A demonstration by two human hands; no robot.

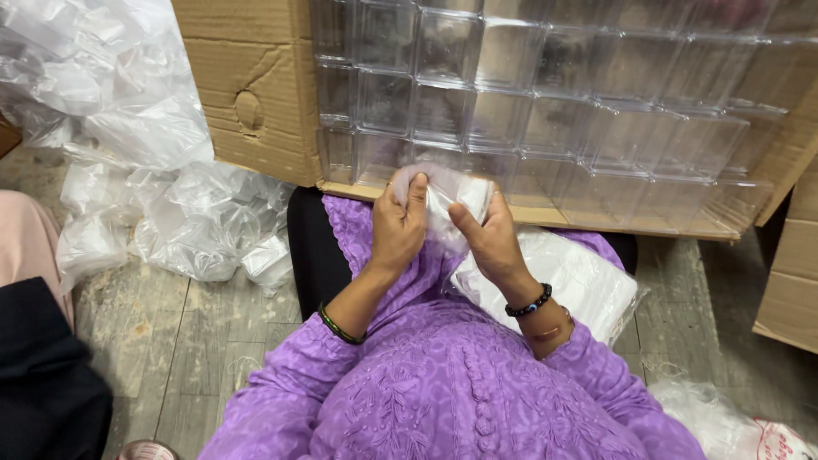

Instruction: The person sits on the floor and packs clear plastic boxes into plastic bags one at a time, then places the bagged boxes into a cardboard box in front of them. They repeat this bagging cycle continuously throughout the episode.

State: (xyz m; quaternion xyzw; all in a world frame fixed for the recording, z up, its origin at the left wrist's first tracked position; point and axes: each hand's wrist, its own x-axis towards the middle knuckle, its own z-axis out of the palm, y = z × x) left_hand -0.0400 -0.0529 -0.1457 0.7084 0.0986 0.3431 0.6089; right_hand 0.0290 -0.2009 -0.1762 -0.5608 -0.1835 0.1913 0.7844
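A brown cardboard box [256, 94] filled the top centre of the frame, its open side packed with rows of clear plastic cube boxes [545, 102]. A heap of crumpled clear plastic bags [145, 162] lay in the upper left, on the grey plank floor [196, 341]. A second cardboard carton [792, 273] stood at the right edge, and a white bag with red print [780, 441] sat in the lower right corner. On the purple-clad lap, right of centre, rested a flat stack of white pouches in clear wrap [579, 281]. Just above it, at the frame's centre, both hands gripped 1 small white translucent pouch [452, 200]: the left hand [399, 226] pinched its left edge, the right hand [490, 234] closed on its right side. The pouch looked thin, soft and wrinkled.
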